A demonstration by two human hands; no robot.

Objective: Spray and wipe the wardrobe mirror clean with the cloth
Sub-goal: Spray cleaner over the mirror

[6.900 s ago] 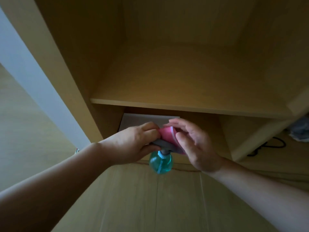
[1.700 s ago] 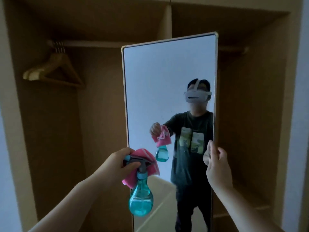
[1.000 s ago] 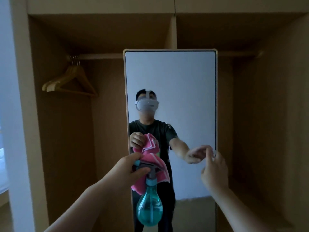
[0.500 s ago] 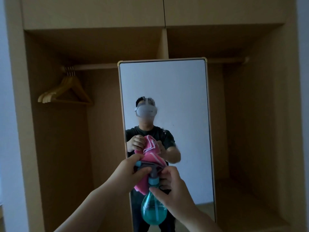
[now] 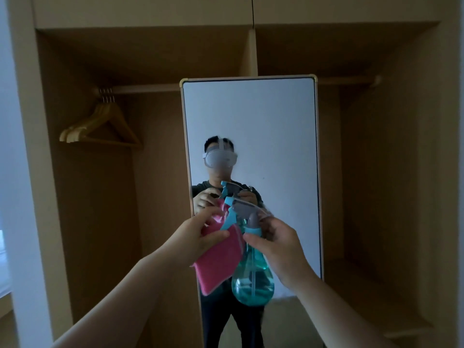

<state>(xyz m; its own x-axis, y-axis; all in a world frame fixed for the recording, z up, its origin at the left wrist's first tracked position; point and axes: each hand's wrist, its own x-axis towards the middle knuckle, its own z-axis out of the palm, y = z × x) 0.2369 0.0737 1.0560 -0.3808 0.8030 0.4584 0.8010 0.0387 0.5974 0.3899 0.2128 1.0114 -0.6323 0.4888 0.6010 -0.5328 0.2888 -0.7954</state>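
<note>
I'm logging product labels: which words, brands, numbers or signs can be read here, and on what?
None can be read. The teal see-through plastic spray bottle shows no label, the pink folded cloth no tag, and the tall gold-framed wardrobe mirror and the pale wooden hangers bear no lettering.

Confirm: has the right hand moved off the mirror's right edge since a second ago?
Yes. Against the mirror, the right hand went from its right edge leftward to the middle, gripping the spray bottle by the neck.
</note>
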